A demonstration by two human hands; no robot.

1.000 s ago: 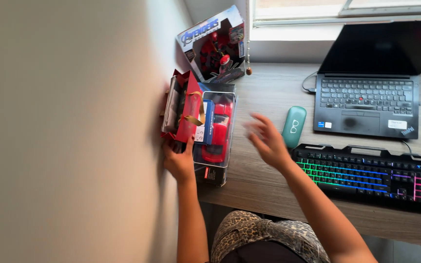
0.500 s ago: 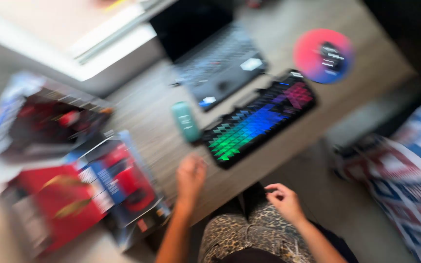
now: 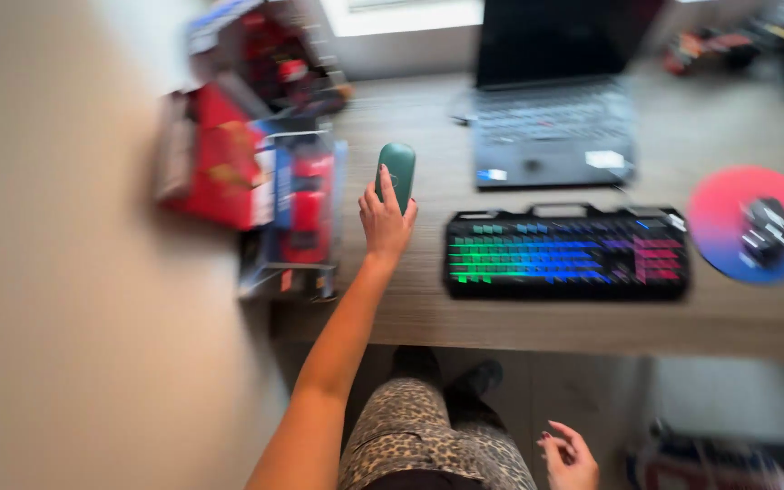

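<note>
The green oval case lies on the wooden surface, lengthwise away from the person, between the toy packaging on its left and the laptop on its right. The left hand reaches up to it; its fingers are spread loosely and rest against the near end of the case, not yet closed round it. To take it cleanly, the fingers would best settle on both long sides of the case, thumb on one flank and the others opposite, since the shell looks smooth and rounded and could slip from a pinch at the tip alone. A lift straight up should keep it off its neighbours.

The right hand hangs low beside the knee, below the edge of the surface, fingers half curled and holding nothing.

Just to the left of the case stands a clear-fronted box with a red toy inside, and beyond it a red carton and another toy box towards the window; all are blurred. These crowd the left side, so a sideways sweep there could knock them. To the right sit the laptop and, nearer, a backlit keyboard glowing green to red, near the hand but apart from it. Farther right a round pink and blue mat carries a dark mouse.
</note>
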